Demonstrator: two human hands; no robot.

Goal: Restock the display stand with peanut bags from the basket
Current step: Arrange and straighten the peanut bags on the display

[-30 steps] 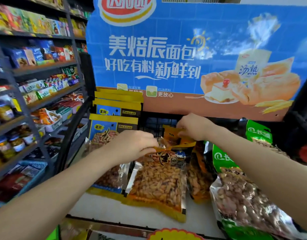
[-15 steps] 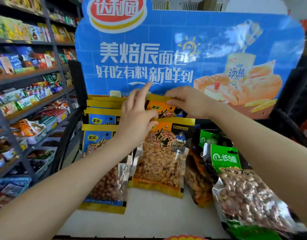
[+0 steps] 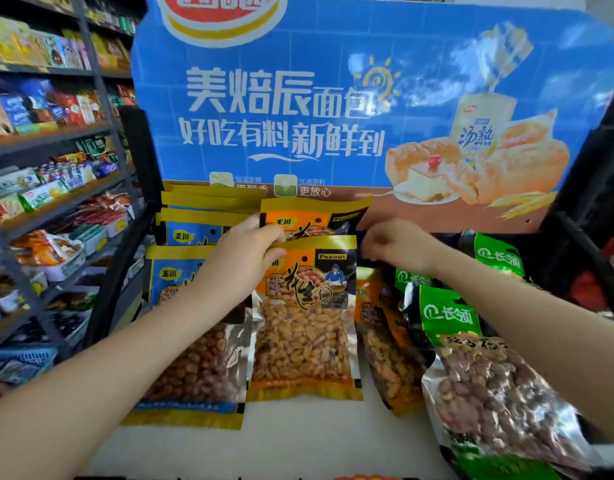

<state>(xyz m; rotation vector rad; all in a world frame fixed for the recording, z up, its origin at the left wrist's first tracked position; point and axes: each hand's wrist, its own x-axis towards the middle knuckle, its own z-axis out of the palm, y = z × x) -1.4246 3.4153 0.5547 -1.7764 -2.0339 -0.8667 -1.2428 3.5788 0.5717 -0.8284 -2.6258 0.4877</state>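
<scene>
An orange peanut bag (image 3: 305,334) stands at the front middle of the white display stand (image 3: 298,441). My left hand (image 3: 243,261) pinches its top left edge, thumb in front. A second orange peanut bag (image 3: 316,216) stands right behind it against the blue backboard (image 3: 367,98). My right hand (image 3: 399,244) hovers just right of both bags with loosely curled, blurred fingers and holds nothing. Blue peanut bags (image 3: 194,362) stand in rows on the left. Another orange bag (image 3: 388,351) leans tilted on the right.
Green peanut bags (image 3: 447,313) lean at the right, and one large bag (image 3: 499,400) lies forward. Dark store shelves (image 3: 56,174) packed with snacks run along the left. A black frame (image 3: 582,244) borders the stand on the right.
The rear orange bag now stands behind the front one. My right hand has let go of it and moved right and down. My left hand has dropped to the front bag's top edge.
</scene>
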